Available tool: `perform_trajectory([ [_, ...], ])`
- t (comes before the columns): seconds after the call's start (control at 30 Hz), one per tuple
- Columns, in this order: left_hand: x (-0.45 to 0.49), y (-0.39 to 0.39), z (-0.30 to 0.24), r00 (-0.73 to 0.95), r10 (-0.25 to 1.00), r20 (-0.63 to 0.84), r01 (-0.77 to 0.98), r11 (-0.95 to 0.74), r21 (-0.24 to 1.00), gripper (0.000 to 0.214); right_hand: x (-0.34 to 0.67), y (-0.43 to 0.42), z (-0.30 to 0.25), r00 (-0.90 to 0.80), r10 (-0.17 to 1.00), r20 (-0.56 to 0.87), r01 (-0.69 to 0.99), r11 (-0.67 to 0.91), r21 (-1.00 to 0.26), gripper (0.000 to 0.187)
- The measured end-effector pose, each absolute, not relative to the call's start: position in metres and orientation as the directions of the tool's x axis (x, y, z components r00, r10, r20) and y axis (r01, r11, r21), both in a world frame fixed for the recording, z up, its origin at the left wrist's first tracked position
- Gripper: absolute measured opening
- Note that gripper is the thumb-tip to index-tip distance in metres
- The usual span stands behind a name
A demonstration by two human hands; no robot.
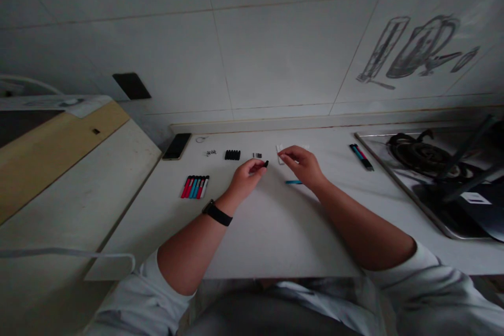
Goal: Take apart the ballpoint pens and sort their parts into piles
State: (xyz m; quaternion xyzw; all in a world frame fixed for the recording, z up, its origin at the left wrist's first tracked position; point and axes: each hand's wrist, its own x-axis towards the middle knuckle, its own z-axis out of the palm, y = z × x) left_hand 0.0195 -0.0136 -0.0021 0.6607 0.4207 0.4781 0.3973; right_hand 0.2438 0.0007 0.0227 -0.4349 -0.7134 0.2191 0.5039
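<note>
My left hand (249,174), with a black band on its wrist, is closed in a pinch on a small black cap-like piece (266,164) held just above the white counter (271,220). My right hand (301,164) reaches to a small white part (280,153) at the back of the counter, its fingers curled round the part. A short blue tube (293,182) lies on the counter just under my right wrist.
A row of red, blue and white pens (195,187) lies at the left, with a row of black caps (232,155), small screws (211,153) and a phone (177,146) behind. Two more pens (361,157) lie beside the gas stove (433,168) at the right.
</note>
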Motion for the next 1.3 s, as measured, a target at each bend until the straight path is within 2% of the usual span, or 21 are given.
perform_trajectory([
  [0.07,0.019,-0.011,-0.005,0.164,0.948,0.273,0.153,-0.298,0.942,0.017,0.259,0.012,0.019,-0.011,0.860,0.511,0.474,0.454,-0.754,0.023],
  [0.13,0.018,-0.010,-0.006,0.158,0.952,0.261,0.143,-0.284,0.948,0.017,0.273,0.023,0.011,0.015,0.884,0.467,0.592,0.369,-0.717,0.020],
  [0.23,0.018,-0.011,-0.006,0.172,0.952,0.252,0.148,-0.278,0.949,0.018,0.286,0.034,-0.002,-0.116,0.912,0.394,0.733,0.346,-0.586,0.023],
  [0.37,0.018,-0.013,-0.004,0.185,0.950,0.250,0.172,-0.282,0.944,0.018,0.288,0.039,-0.010,-0.272,0.900,0.340,0.822,0.401,-0.404,0.030],
  [0.53,0.018,-0.012,-0.005,0.187,0.948,0.258,0.196,-0.293,0.936,0.018,0.287,0.038,-0.008,-0.358,0.894,0.268,0.854,0.430,-0.292,0.028],
  [0.77,0.017,-0.011,-0.004,0.191,0.944,0.268,0.225,-0.308,0.924,0.017,0.288,0.034,-0.002,-0.440,0.856,0.271,0.831,0.503,-0.239,0.027],
  [0.93,0.017,-0.010,-0.007,0.188,0.944,0.273,0.218,-0.311,0.925,0.017,0.287,0.031,0.001,-0.433,0.858,0.275,0.836,0.497,-0.233,0.027],
  [1.17,0.018,-0.010,-0.006,0.184,0.943,0.277,0.217,-0.314,0.924,0.017,0.285,0.022,0.011,-0.475,0.858,0.195,0.842,0.508,-0.184,0.016],
  [1.3,0.016,-0.010,-0.004,0.179,0.943,0.281,0.237,-0.318,0.918,0.017,0.275,0.007,0.018,-0.547,0.820,0.170,0.808,0.570,-0.149,0.013],
])
